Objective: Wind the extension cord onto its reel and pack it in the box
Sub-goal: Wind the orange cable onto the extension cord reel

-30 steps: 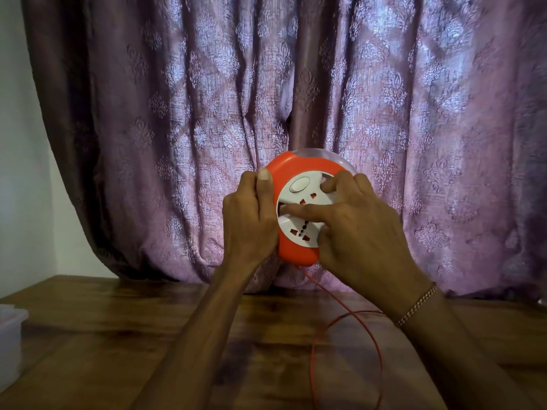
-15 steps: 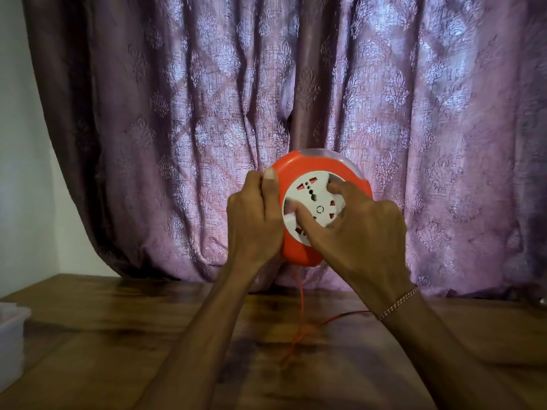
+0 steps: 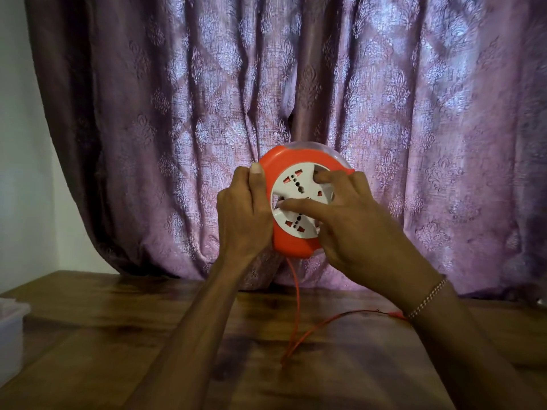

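With the orange reel [image 3: 296, 242] gripped at its rim by the left hand [image 3: 242, 214] and its white hub [image 3: 299, 202] pressed by the right hand [image 3: 355, 229], the slack cord [image 3: 297, 303] at lower centre could be snagged or wound unevenly.

Single head-worn view, looking forward and slightly down, close over table [image 3: 88, 335], facing curtain [image 3: 177, 113]

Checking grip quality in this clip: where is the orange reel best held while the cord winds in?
Hold the reel by its orange outer rim, coming from the left side, as the left hand does. The rim is broad and rounded, and that grip leaves the white socket dial free for the right hand.
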`<state>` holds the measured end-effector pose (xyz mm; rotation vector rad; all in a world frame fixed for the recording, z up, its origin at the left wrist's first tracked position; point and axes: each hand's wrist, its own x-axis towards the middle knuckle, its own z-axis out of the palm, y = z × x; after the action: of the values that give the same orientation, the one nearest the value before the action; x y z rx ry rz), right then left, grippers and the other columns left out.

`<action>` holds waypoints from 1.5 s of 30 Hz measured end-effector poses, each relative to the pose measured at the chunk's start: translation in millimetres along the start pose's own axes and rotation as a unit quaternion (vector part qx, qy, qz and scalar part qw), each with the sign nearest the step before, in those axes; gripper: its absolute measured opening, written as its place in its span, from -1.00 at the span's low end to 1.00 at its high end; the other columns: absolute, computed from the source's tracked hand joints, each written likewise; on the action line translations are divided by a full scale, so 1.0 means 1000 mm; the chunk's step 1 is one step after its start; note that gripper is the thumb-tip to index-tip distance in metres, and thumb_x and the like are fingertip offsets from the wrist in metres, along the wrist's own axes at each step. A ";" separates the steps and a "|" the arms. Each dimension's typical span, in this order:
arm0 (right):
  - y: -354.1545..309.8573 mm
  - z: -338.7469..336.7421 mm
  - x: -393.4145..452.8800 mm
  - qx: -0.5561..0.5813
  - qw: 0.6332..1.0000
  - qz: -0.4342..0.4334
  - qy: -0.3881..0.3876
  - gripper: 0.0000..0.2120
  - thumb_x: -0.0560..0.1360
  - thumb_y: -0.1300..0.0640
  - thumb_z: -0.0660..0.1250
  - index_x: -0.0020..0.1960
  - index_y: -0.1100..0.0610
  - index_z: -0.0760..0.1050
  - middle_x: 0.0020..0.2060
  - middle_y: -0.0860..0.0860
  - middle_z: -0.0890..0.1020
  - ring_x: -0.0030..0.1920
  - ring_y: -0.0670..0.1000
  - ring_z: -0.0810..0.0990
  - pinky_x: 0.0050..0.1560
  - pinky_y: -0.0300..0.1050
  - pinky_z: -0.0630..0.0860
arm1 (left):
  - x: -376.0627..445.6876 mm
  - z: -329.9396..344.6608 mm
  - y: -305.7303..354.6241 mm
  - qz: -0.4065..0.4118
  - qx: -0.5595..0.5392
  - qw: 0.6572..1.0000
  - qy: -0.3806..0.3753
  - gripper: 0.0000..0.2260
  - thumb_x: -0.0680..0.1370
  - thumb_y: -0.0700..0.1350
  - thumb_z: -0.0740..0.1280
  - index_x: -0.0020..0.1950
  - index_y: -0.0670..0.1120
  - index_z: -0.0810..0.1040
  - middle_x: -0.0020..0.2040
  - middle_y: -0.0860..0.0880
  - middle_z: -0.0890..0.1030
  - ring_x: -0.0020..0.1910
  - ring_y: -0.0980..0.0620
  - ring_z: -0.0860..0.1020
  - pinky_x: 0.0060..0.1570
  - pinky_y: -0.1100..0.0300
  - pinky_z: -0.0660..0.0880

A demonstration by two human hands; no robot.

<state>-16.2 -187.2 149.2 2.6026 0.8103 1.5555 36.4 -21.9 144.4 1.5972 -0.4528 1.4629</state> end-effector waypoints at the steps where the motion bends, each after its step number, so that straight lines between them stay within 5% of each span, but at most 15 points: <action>1: -0.002 0.001 0.000 -0.013 1.000 0.004 0.001 -0.44 0.43 0.02 -0.02 0.34 -0.25 0.47 0.31 0.14 0.44 0.25 0.21 0.37 0.09 0.07 0.49 | 0.000 0.000 0.000 0.002 0.000 1.000 -0.001 -0.66 0.69 0.02 0.06 -0.22 -0.09 0.36 -0.45 0.09 0.40 -0.43 0.22 0.45 -0.48 0.31 0.28; 4: -0.007 0.001 0.000 -0.038 0.999 0.015 0.037 -0.44 0.43 -0.01 -0.01 0.33 -0.27 0.50 0.23 0.12 0.49 0.16 0.19 0.40 -0.02 0.03 0.49 | 0.000 0.000 0.001 0.002 -0.006 1.000 -0.006 -0.65 0.69 0.03 0.05 -0.20 -0.11 0.39 -0.44 0.08 0.42 -0.41 0.20 0.47 -0.48 0.32 0.29; 8: -0.009 0.003 -0.002 -0.038 0.995 0.042 0.077 -0.48 0.38 0.04 0.28 0.31 -0.30 0.49 0.04 0.07 0.51 0.03 0.15 0.46 -0.19 -0.07 0.44 | 0.000 0.001 0.001 0.013 -0.004 1.000 -0.004 -0.64 0.69 0.04 0.05 -0.22 -0.10 0.37 -0.44 0.08 0.41 -0.43 0.13 0.42 -0.44 0.15 0.27; 13: -0.015 0.008 -0.003 0.016 0.979 0.140 0.149 -0.42 0.34 -0.39 0.34 0.31 -0.24 0.51 -0.17 0.03 0.70 -0.14 0.15 0.66 -0.18 0.00 0.59 | -0.001 0.003 0.001 0.010 0.004 1.000 -0.005 -0.66 0.68 0.07 0.05 -0.23 -0.05 0.33 -0.46 0.10 0.38 -0.46 0.17 0.40 -0.45 0.16 0.25; 15: -0.016 0.014 -0.002 0.038 0.969 0.162 0.185 -0.39 0.32 -0.45 0.33 0.26 -0.16 0.57 -0.30 0.01 0.71 -0.23 0.16 0.69 -0.19 0.04 0.60 | -0.001 0.004 0.001 0.011 0.002 1.000 -0.009 -0.67 0.68 0.06 0.07 -0.23 -0.04 0.33 -0.46 0.11 0.38 -0.46 0.20 0.42 -0.47 0.27 0.24; 17: -0.017 0.019 0.000 0.066 0.956 0.191 0.213 -0.37 0.33 -0.47 0.32 0.21 -0.08 0.60 -0.38 0.01 0.69 -0.27 0.15 0.69 -0.20 0.05 0.60 | -0.001 0.005 0.002 0.008 -0.009 1.000 -0.010 -0.68 0.68 0.06 0.06 -0.23 -0.01 0.32 -0.46 0.10 0.38 -0.46 0.14 0.39 -0.43 0.16 0.30; 24: -0.016 0.015 0.001 0.082 0.956 0.189 0.211 -0.43 0.43 -0.45 0.25 0.14 0.00 0.46 -0.39 0.01 0.63 -0.32 0.15 0.64 -0.30 0.07 0.54 | -0.003 0.004 0.005 0.006 -0.012 1.000 -0.012 -0.66 0.68 0.08 0.04 -0.21 -0.05 0.36 -0.45 0.10 0.39 -0.47 0.12 0.36 -0.42 0.03 0.31; 29: -0.002 -0.002 0.004 0.054 0.992 0.024 0.113 -0.64 0.46 -0.16 0.38 0.17 -0.01 0.55 0.04 0.08 0.54 0.01 0.14 0.48 0.01 0.14 0.47 | -0.001 0.000 0.003 0.002 -0.009 1.000 -0.005 -0.65 0.69 0.06 0.03 -0.21 -0.08 0.36 -0.45 0.07 0.40 -0.44 0.11 0.41 -0.43 0.09 0.28; 31: 0.001 -0.006 0.003 0.042 0.997 -0.014 0.059 -0.68 0.49 -0.01 0.27 0.23 -0.09 0.56 0.18 0.14 0.49 0.12 0.19 0.44 0.11 0.17 0.45 | 0.000 0.000 0.001 0.000 -0.005 1.000 0.000 -0.65 0.69 0.04 0.05 -0.21 -0.08 0.36 -0.45 0.08 0.39 -0.44 0.16 0.41 -0.44 0.18 0.26; 34: -0.001 -0.006 0.001 0.027 1.000 -0.010 0.002 -0.46 0.41 -0.03 0.02 0.30 -0.16 0.54 0.26 0.18 0.48 0.21 0.23 0.42 0.15 0.15 0.45 | 0.000 -0.001 0.000 0.002 -0.008 1.000 0.001 -0.66 0.70 0.02 0.06 -0.22 -0.08 0.36 -0.45 0.09 0.38 -0.44 0.17 0.41 -0.46 0.24 0.25; 36: -0.004 -0.007 0.002 0.005 1.000 0.002 0.007 -0.45 0.41 -0.02 0.01 0.31 -0.21 0.53 0.23 0.15 0.49 0.18 0.21 0.43 0.08 0.14 0.48 | 0.000 0.000 0.000 0.003 -0.011 1.000 -0.004 -0.66 0.70 0.03 0.06 -0.22 -0.08 0.35 -0.45 0.08 0.39 -0.44 0.12 0.42 -0.46 0.19 0.27; 40: -0.003 -0.005 -0.001 -0.010 0.997 0.020 0.067 -0.49 0.33 0.10 0.33 0.23 -0.27 0.56 0.03 0.08 0.51 0.00 0.17 0.48 -0.08 0.09 0.48 | 0.000 0.001 0.002 0.013 -0.022 1.000 -0.011 -0.65 0.69 0.04 0.05 -0.23 -0.07 0.35 -0.46 0.08 0.39 -0.46 0.11 0.41 -0.49 0.18 0.28; 45: -0.012 0.001 -0.003 0.033 0.982 0.111 0.148 -0.48 0.31 -0.23 0.42 0.27 -0.23 0.56 -0.12 0.07 0.63 -0.12 0.13 0.61 -0.13 0.03 0.57 | 0.001 0.001 0.004 0.015 -0.021 1.000 -0.013 -0.64 0.68 0.09 0.04 -0.23 -0.05 0.34 -0.46 0.06 0.40 -0.48 0.07 0.41 -0.47 0.04 0.32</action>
<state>-21.6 -177.7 142.8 2.6207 0.6060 2.0466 34.4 -24.6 146.4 1.5835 -0.5215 1.4475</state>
